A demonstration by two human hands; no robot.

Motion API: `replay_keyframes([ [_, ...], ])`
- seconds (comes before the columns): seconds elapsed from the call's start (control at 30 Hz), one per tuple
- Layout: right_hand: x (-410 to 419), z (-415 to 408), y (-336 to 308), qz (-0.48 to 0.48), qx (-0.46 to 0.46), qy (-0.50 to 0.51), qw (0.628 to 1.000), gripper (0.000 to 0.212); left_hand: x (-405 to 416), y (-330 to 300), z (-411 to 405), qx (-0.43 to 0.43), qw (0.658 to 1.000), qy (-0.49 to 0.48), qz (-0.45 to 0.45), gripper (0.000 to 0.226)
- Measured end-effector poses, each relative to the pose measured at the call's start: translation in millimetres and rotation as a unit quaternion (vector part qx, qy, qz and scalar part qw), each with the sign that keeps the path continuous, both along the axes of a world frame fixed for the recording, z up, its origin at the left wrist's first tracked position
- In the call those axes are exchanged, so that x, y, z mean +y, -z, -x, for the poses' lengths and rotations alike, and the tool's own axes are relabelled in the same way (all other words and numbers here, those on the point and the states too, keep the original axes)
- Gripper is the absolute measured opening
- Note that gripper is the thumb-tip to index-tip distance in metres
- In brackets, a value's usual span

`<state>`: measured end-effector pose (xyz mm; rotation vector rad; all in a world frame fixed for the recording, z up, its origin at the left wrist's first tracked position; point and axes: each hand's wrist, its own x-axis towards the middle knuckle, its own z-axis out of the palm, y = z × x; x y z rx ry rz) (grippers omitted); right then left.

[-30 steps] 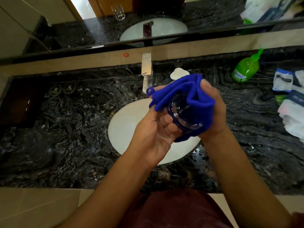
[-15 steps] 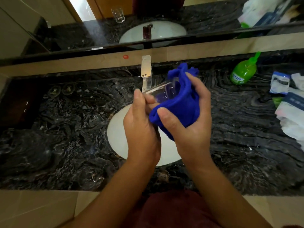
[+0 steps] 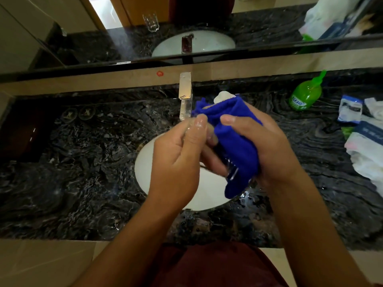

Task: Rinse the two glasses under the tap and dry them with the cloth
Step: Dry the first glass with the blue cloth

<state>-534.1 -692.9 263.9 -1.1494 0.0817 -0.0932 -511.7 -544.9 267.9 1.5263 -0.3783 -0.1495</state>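
left hand [image 3: 176, 160] curls round a clear glass [image 3: 199, 129], thumb on its rim, right over the white basin [image 3: 145, 168] at the counter's [image 3: 83, 172] front edge. the chrome tap [image 3: 185, 94] stands at the back edge. right hand [image 3: 267, 150] grips the blue cloth [image 3: 234, 139], wrapped round the glass's other end. a green bottle [image 3: 304, 96] sits toward the counter's back right corner, white packets [image 3: 364, 141] along the right edge.
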Motion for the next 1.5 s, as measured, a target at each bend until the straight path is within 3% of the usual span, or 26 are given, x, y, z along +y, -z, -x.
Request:
replay_keyframes([
  [0.1, 4, -6, 6, -0.141, -0.012, -0.066, 0.988, 0.039, -2, 2, -3, 0.071, 0.996, 0.017, 0.057, 0.045],
  [0.17, 11, -5, 9, -0.251, -0.059, -0.113, 0.959, 0.048, -6, 2, -5, 0.139, 0.981, 0.031, 0.128, 0.049],
  [0.23, 17, -5, 13, -0.324, -0.063, -0.072, 0.941, 0.051, -14, 4, -3, 0.189, 0.963, 0.016, 0.192, 0.052],
  [0.3, 23, -4, 18, -0.330, -0.033, 0.034, 0.943, 0.053, -21, 9, 1, 0.210, 0.952, -0.038, 0.219, 0.053],
  [0.43, 28, -3, 19, -0.184, 0.041, 0.184, 0.965, 0.045, -27, 15, 3, 0.103, 0.976, -0.109, 0.158, 0.046],
  [0.53, 28, 0, 13, -0.043, 0.067, 0.205, 0.975, 0.042, -25, 20, 1, -0.008, 0.987, -0.120, 0.102, 0.036],
  [0.7, 32, 8, 8, 0.125, 0.013, 0.203, 0.971, 0.034, -26, 28, 3, -0.104, 0.984, -0.145, -0.016, 0.029],
  [0.77, 29, 8, 10, 0.137, 0.013, 0.200, 0.970, 0.030, -22, 28, 4, -0.063, 0.989, -0.129, -0.023, 0.031],
  [0.83, 25, 8, 13, 0.141, -0.005, 0.199, 0.970, 0.025, -18, 23, 1, 0.064, 0.992, -0.106, 0.040, 0.038],
  [0.93, 16, 6, 17, 0.144, -0.046, 0.186, 0.971, 0.026, -11, 12, -6, 0.251, 0.953, -0.035, 0.169, 0.057],
  [1.03, 4, -2, 20, 0.115, -0.079, 0.152, 0.978, 0.027, -6, 9, -9, 0.360, 0.912, 0.007, 0.198, 0.070],
  [1.1, -5, -5, 22, 0.110, -0.112, 0.120, 0.980, 0.028, -6, 10, -10, 0.429, 0.881, -0.005, 0.201, 0.067],
  [1.2, -7, -11, 24, 0.066, -0.127, 0.099, 0.985, 0.020, -7, 11, -7, 0.430, 0.884, -0.018, 0.182, 0.057],
  [1.33, 10, -20, 28, -0.043, -0.012, 0.208, 0.977, 0.009, -16, 13, -1, 0.414, 0.890, -0.031, 0.191, 0.046],
  [1.43, 28, -16, 36, 0.081, 0.006, 0.289, 0.954, 0.008, -19, 16, 1, 0.403, 0.895, -0.040, 0.187, 0.049],
  [1.5, 37, -10, 41, 0.223, -0.045, 0.287, 0.931, 0.031, -16, 18, 2, 0.382, 0.905, -0.045, 0.183, 0.052],
])
